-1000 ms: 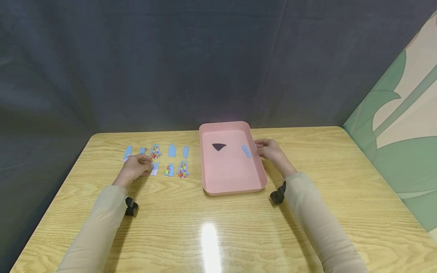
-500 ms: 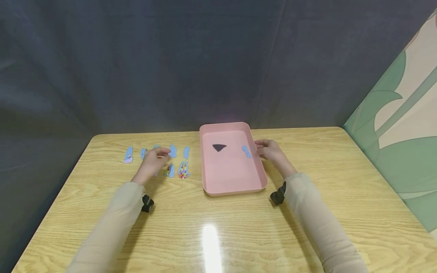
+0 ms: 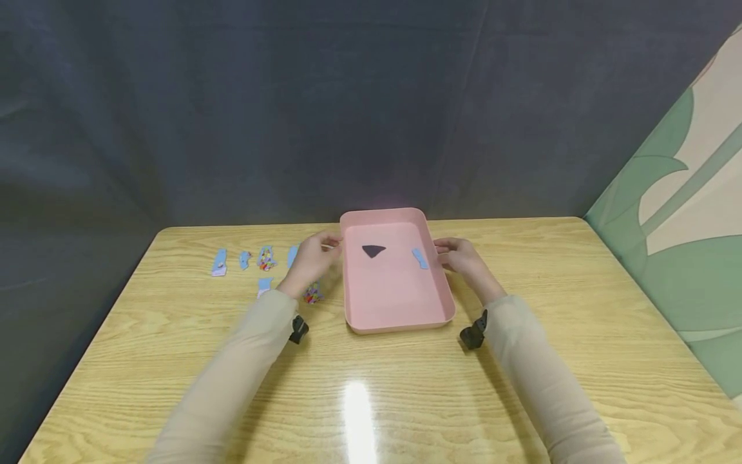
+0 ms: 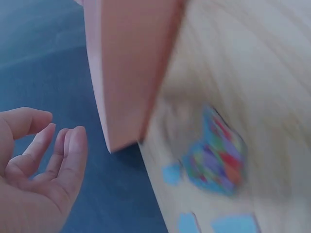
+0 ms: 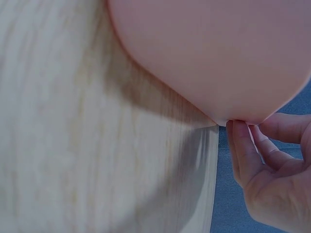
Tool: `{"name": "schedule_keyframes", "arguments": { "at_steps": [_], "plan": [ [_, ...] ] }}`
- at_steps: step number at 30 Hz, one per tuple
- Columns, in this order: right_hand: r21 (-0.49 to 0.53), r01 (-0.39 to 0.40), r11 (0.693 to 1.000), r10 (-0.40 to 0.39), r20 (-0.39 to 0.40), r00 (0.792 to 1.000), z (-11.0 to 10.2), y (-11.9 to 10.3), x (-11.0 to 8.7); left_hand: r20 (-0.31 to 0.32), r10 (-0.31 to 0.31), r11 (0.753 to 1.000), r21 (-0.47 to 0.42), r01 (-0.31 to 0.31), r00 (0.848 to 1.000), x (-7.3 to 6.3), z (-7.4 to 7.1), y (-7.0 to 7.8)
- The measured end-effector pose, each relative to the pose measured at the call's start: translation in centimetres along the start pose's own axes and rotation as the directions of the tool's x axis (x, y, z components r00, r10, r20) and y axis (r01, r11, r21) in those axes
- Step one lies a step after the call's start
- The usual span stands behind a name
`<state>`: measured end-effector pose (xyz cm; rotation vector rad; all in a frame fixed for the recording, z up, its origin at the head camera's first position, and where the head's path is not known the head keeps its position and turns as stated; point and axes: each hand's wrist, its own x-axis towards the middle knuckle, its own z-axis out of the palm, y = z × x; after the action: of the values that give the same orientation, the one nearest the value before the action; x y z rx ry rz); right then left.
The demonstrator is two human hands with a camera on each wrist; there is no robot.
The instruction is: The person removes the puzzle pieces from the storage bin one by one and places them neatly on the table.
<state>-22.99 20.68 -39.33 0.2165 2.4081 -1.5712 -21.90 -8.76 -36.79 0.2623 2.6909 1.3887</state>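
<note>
A pink tray (image 3: pixel 400 325) stands in the middle of the table in the head view. Inside it lie a dark triangular piece (image 3: pixel 373 250) and a small light-blue flat piece (image 3: pixel 420 258). My left hand (image 3: pixel 313 261) is beside the tray's left wall, above flat printed pieces. In the left wrist view its fingers curve loosely with nothing between them, and a gap shows to the tray. My right hand (image 3: pixel 462 258) touches the outside of the right wall; the right wrist view shows its fairly straight fingertips (image 5: pixel 238 131) against the pink plastic.
Left of the tray lie several flat pieces, among them a blue-and-lilac one (image 3: pixel 219 263), a small blue one (image 3: pixel 245 260) and a multicoloured one (image 3: pixel 313 294). My left hand and forearm cover others. A dark curtain (image 3: pixel 371 109) hangs behind the wooden table (image 3: pixel 406 393).
My left hand has moved right, from over the left pieces to the tray's left wall, uncovering pieces behind it. The right hand and the tray have stayed in place.
</note>
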Motion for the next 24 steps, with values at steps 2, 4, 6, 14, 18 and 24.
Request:
{"name": "schedule_keyframes", "arguments": {
  "at_steps": [2, 4, 6, 14, 18, 24],
  "plan": [
    [0.005, 0.006, 1.0, -0.006, 0.002, 1.0, 0.0, 0.0, 0.0, -0.015, 0.015, 1.0, -0.004, -0.015, 1.0, 0.4, 0.6, 0.7],
    [0.006, 0.008, 1.0, -0.008, 0.005, 1.0, 0.1, 0.0, 0.0, -0.024, 0.024, 1.0, -0.009, -0.024, 0.999, 0.7, 1.2, 1.3],
    [0.007, 0.01, 1.0, -0.011, 0.006, 1.0, 0.1, 0.0, 0.0, -0.039, 0.034, 0.999, -0.015, -0.034, 0.999, 1.0, 1.7, 1.8],
    [0.007, 0.017, 1.0, -0.017, 0.007, 1.0, 0.2, 0.1, 0.1, -0.088, 0.062, 0.992, -0.103, -0.071, 0.994, 1.9, 3.2, 3.5],
    [0.016, 0.023, 1.0, -0.023, 0.017, 1.0, 0.1, 0.1, 0.0, -0.094, 0.079, 0.989, -0.115, -0.089, 0.992, 2.3, 3.9, 4.4],
    [0.016, 0.032, 0.999, -0.033, 0.026, 0.999, -0.1, 0.3, -0.1, -0.106, 0.097, 0.984, -0.137, -0.112, 0.99, 3.0, 4.7, 5.6]
  ]
}}
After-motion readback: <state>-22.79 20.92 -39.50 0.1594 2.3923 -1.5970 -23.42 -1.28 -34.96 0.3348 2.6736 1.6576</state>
